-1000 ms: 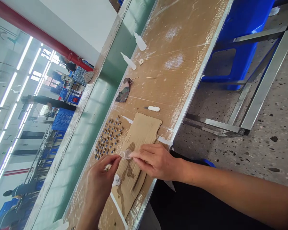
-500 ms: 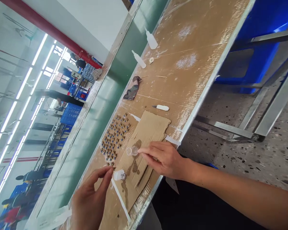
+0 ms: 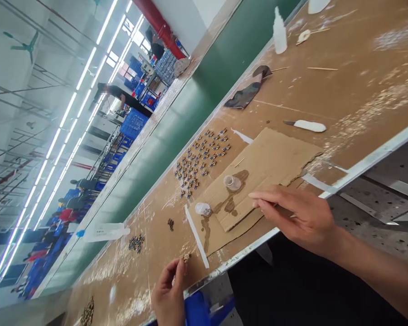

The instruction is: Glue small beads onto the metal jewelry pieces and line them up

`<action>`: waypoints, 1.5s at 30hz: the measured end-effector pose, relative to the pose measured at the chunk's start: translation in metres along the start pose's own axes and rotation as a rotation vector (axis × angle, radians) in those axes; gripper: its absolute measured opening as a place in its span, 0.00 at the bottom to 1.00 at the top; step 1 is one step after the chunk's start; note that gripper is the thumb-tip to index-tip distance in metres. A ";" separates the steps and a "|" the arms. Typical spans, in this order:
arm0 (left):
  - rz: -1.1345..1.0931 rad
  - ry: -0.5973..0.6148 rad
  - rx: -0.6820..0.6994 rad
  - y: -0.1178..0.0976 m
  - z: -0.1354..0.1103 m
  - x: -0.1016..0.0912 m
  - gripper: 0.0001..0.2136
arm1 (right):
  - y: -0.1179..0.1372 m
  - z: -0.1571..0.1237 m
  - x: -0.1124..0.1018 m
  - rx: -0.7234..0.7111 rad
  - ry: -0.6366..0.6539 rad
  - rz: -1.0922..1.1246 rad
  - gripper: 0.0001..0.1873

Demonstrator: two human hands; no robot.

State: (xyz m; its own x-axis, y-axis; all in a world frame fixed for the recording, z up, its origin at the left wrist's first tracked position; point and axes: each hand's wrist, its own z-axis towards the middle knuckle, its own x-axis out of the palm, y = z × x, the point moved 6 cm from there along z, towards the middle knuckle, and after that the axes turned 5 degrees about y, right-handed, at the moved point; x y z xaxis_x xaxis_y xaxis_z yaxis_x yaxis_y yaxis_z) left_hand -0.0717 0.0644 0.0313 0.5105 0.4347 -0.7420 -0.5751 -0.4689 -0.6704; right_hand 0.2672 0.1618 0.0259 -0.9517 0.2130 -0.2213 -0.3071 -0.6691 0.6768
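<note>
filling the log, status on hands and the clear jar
Left hand at gold-coloured bits. Right hand apart from clear jar. Second small container nearby.

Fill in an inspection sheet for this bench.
Surface: brown bench, whitish marks; stained cardboard on top.
Work items: two jars on the cardboard; blue-and-gold parts spread beside it; gold bits near the front edge.
Clutter: knife, cloth, loose sticks, white bottle.
Hands: left hand has its fingertips at the gold bits; right hand is by the cardboard, thumb near forefinger. Whether either holds anything: cannot tell.
Cables: nothing seen on the bench.
Surroundings: green partition behind; people and blue crate beyond.
</note>
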 end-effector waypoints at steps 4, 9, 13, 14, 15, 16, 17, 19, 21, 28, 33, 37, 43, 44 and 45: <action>-0.040 0.039 -0.049 0.003 -0.004 0.006 0.19 | 0.003 -0.001 0.005 0.009 0.046 -0.075 0.11; -0.059 0.023 -0.074 0.003 -0.005 0.011 0.18 | 0.005 0.000 0.006 -0.014 0.051 -0.144 0.12; -0.053 0.017 -0.045 0.002 -0.004 0.012 0.17 | 0.003 -0.002 0.007 -0.012 0.054 -0.194 0.10; -0.046 0.016 -0.037 0.002 -0.004 0.011 0.17 | 0.002 -0.002 0.008 -0.002 0.056 -0.205 0.10; -0.036 0.016 -0.032 0.003 -0.003 0.011 0.17 | 0.001 -0.003 0.008 0.009 0.059 -0.210 0.10; -0.029 0.015 -0.032 0.003 -0.002 0.011 0.17 | 0.000 -0.003 0.008 0.021 0.063 -0.212 0.10; -0.026 0.012 -0.035 0.004 -0.001 0.011 0.17 | -0.001 -0.004 0.009 0.031 0.066 -0.210 0.10; -0.033 0.002 -0.045 0.007 0.000 0.011 0.17 | -0.001 -0.004 0.008 0.033 0.064 -0.203 0.10; -0.038 0.000 -0.051 0.008 0.001 0.011 0.17 | 0.001 -0.003 0.007 0.030 0.059 -0.203 0.10; 0.006 0.016 -0.058 0.004 -0.002 0.013 0.17 | 0.005 0.000 0.005 0.016 0.050 -0.239 0.09; 0.058 0.031 -0.029 -0.004 -0.002 0.015 0.17 | 0.005 0.000 0.005 0.040 0.058 -0.233 0.10; 0.144 0.037 0.015 -0.012 -0.001 0.015 0.15 | 0.005 0.000 0.004 0.043 0.055 -0.246 0.09; 0.277 0.052 0.117 -0.021 0.003 0.015 0.16 | 0.002 -0.003 0.006 0.037 0.052 -0.214 0.11; 0.289 0.052 0.121 -0.022 0.004 0.014 0.16 | 0.002 -0.003 0.007 0.036 0.052 -0.212 0.11; 0.296 0.054 0.124 -0.022 0.005 0.013 0.16 | 0.001 -0.003 0.007 0.032 0.051 -0.212 0.11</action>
State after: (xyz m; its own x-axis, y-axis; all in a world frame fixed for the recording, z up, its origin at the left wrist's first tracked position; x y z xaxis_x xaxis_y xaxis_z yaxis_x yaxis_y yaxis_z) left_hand -0.0552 0.0842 0.0364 0.3404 0.2508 -0.9062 -0.7754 -0.4704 -0.4214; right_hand 0.2604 0.1598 0.0229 -0.8643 0.3097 -0.3962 -0.5015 -0.5902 0.6326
